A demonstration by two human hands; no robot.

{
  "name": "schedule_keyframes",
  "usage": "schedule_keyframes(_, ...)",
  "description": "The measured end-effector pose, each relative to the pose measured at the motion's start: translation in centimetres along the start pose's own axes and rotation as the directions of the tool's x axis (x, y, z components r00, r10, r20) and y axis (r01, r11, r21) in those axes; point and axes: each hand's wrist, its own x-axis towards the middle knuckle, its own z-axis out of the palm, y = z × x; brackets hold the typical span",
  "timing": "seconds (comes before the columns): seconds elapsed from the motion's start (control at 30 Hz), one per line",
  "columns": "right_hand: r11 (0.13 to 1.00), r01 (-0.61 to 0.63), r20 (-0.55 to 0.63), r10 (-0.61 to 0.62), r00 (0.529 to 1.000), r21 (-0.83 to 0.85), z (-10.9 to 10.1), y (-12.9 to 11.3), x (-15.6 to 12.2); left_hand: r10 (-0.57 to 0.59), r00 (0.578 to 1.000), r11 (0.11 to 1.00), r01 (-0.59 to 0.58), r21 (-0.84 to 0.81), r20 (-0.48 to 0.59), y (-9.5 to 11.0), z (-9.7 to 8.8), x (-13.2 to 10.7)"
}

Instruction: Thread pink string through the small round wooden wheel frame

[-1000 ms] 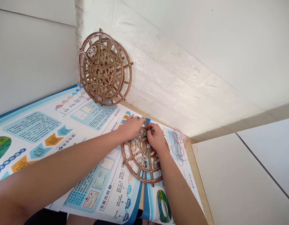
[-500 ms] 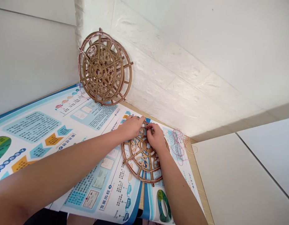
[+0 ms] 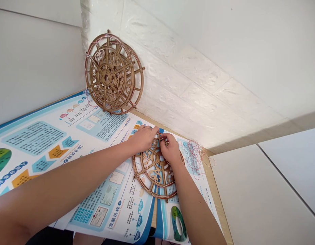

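A brown openwork wheel [image 3: 155,176] with spokes and scroll-shaped cutouts lies flat in front of me. Thin reddish wire [image 3: 161,186] runs along its outer ring. My left hand [image 3: 146,137] is closed on the far part of the rim, thumb and fingertips at the edge. Just to the right, my right hand [image 3: 170,148] has its fingers curled in a pinch close to the same stretch of rim. What lies between those fingertips is too small to make out. A loose tangle of red and white wire [image 3: 195,156] rests beyond the right hand.
Several similar brown wheels [image 3: 106,78], also strung with wire, lean stacked against the white brick-patterned wall [image 3: 183,68]. Printed posters [image 3: 52,136] cover the wooden table [image 3: 215,190]. White panels [image 3: 249,183] stand at the right, and a grey-white panel [image 3: 37,61] at the left.
Hardly anything differs. Both hands stay at the far rim of the wheel, with only a slight shift in the right hand's fingers.
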Motion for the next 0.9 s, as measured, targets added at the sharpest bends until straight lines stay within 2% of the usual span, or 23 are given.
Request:
schedule_keyframes(0.2,1.000,-0.021,0.061,0.022,0.998,-0.019,-0.02,0.08,0.02,-0.008,1.000,1.000,0.008,0.013,0.020,-0.11,0.12,-0.04)
schedule_keyframes(0.37,1.000,-0.022,0.062,0.023,0.998,-0.013,-0.05,0.10,0.04,-0.006,0.999,1.000,0.006,0.012,0.033,-0.06,0.10,-0.06)
schedule_keyframes(0.6,1.000,0.001,0.008,-0.001,1.000,0.000,0.01,-0.01,0.02,0.011,1.000,1.000,-0.011,0.000,-0.015,0.07,0.08,0.00)
schedule_keyframes(0.9,1.000,-0.022,0.058,0.023,0.998,-0.017,0.06,0.20,0.05,0.007,1.000,1.000,-0.007,-0.005,0.005,0.01,0.17,0.01)
